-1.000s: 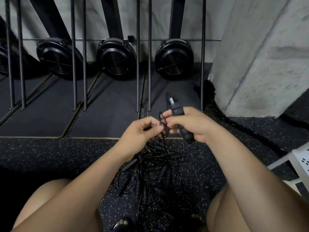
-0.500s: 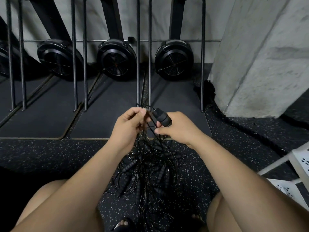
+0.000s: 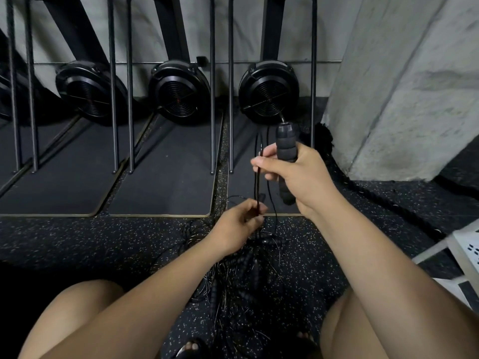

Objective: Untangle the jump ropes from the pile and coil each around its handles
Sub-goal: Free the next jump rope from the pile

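Fingers (image 3: 262, 161) of my right hand (image 3: 300, 177) curled round one handle (image 3: 286, 143), lifted above the pile (image 3: 243, 263) to draw its cord (image 3: 258, 187) taut; my left hand (image 3: 237, 225), just over the pile, pinched that cord, seemingly to trace it free.

Right hand (image 3: 293, 174): held higher than the left, fingers curled round an upright handle (image 3: 286, 146). Its thumb and forefinger also pinch the cord (image 3: 258, 182).

Left hand (image 3: 238, 224): positioned lower and nearer the body, back of the hand facing up, fingertips pinching the same cord further down.

The left forearm (image 3: 155, 281) and right forearm (image 3: 363, 242) are bare and extend forward, converging toward the hands. The left thigh (image 3: 77, 307) and right thigh (image 3: 350, 327) are bare, knees apart.
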Demonstrator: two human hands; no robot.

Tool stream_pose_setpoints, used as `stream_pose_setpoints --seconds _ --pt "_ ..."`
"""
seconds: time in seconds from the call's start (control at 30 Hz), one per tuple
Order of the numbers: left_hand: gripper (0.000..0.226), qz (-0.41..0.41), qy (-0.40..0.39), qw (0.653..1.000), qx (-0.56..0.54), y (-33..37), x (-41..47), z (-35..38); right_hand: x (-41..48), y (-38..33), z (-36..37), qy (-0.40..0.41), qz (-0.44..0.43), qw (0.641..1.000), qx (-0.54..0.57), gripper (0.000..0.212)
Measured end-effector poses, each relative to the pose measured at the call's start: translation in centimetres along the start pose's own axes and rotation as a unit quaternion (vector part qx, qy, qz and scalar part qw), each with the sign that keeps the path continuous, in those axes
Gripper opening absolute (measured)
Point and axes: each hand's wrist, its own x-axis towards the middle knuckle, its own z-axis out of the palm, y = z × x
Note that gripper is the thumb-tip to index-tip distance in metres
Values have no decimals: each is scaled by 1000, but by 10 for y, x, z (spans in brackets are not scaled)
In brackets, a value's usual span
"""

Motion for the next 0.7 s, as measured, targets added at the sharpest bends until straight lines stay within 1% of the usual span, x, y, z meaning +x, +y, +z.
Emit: stream_pose_setpoints --seconds 0.07,0.17,0.3,0.37,0.43,0.5,0.63,0.7 --pt "11 -1 16 997 72 -3 5 0 0 -4 -2 19 -4 999 40 24" --pt "9 -2 41 992 116 -5 9 -3 0 -7 -4 31 -10 997 77 24" --pt "16 27 81 987 134 -5 9 -8 1 -9 -4 33 -13 994 107 22" --pt "17 34 99 987 122 -2 7 -11 4 -9 -5 30 -3 992 124 21" --pt "20 28 108 989 98 4 7 -15 8 -6 -9 21 18 991 128 25" --pt "21 28 115 990 75 8 9 -21 12 2 -10 15 45 994 98 30" --pt "17 56 138 987 57 23 9 -41 16 25 -6 -12 102 995 2 24" --pt "17 70 149 986 22 38 4 -50 16 34 0 -31 128 990 -45 23"
